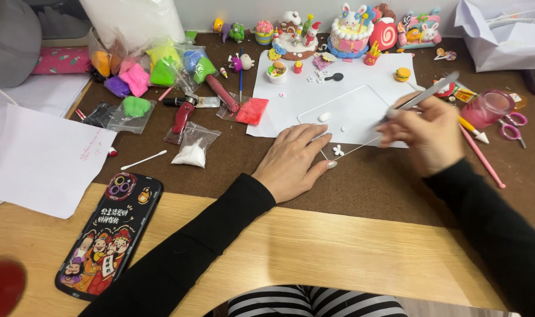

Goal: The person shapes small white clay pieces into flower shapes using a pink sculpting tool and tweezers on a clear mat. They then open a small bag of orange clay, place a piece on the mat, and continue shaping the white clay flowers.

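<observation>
My left hand (294,162) lies flat on the brown mat, fingers spread, its fingertips resting on the near left corner of a clear plastic sheet (355,108). My right hand (427,132) grips a thin silver tool (427,94) whose tip points toward the sheet. On the sheet sit a small white clay lump (324,117) and a tiny white bit. A small white clay flower (338,151) lies just off the sheet's near edge, between my hands. The sheet rests on white paper (291,94).
Bags of coloured clay (153,67) lie at the back left, a white clay bag (192,154) nearer. Finished clay figures (349,26) line the back edge. A phone (109,235) lies on the wooden table, a pink cup (489,107), scissors (515,125) and pink sticks to the right.
</observation>
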